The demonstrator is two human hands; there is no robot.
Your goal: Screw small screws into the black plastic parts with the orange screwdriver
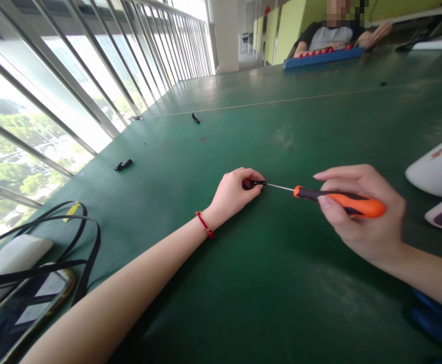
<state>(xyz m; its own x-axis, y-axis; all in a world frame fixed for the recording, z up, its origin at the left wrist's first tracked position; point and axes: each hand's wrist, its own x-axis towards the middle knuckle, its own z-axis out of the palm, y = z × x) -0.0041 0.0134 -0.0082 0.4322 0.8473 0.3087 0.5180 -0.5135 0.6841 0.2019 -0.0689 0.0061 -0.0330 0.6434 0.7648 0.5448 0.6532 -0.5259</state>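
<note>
Left: slanting silver metal railing bars along the edge of a broad dark-green tabletop, with sunlit green treetops beyond. Upper centre: pale upright pillar beside a narrow passage with grey floor and dark chair. Upper right: lime-green upright partition panels. Lighting: bright daylight from the left, reflected on the tabletop.

Green table, surface marked. On it: small black parts, 1 phone near left, 1 blue tray far side.
</note>
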